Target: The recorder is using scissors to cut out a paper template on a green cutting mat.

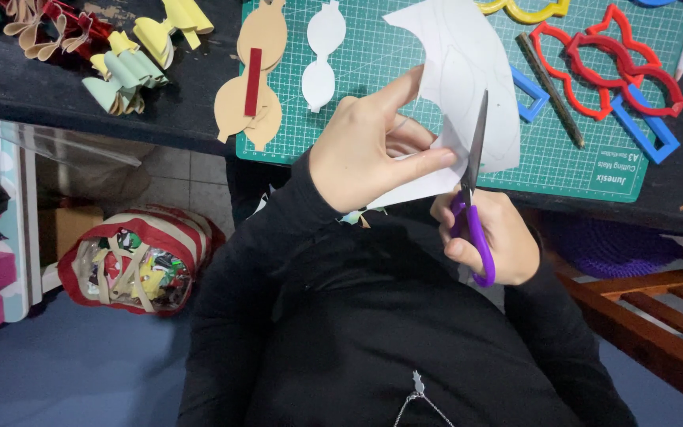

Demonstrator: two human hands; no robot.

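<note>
My left hand (pixel 369 142) pinches a white sheet of paper (pixel 468 71) with pencil outlines on it, held above the front edge of a green cutting mat (pixel 405 55). My right hand (pixel 492 237) grips purple-handled scissors (pixel 472 198). Their blades point up and bite into the lower edge of the sheet, just right of my left fingertips. Both arms wear black sleeves.
On the mat lie a white bow-shaped cutout (pixel 322 55), tan cutouts with a red strip (pixel 254 79), red (pixel 602 63), blue (pixel 646 130) and yellow (pixel 527 9) templates and a pencil (pixel 551 91). Folded bows (pixel 124 67) sit left. A striped bag of scraps (pixel 136 265) stands on the floor, a wooden frame (pixel 658 316) at the right.
</note>
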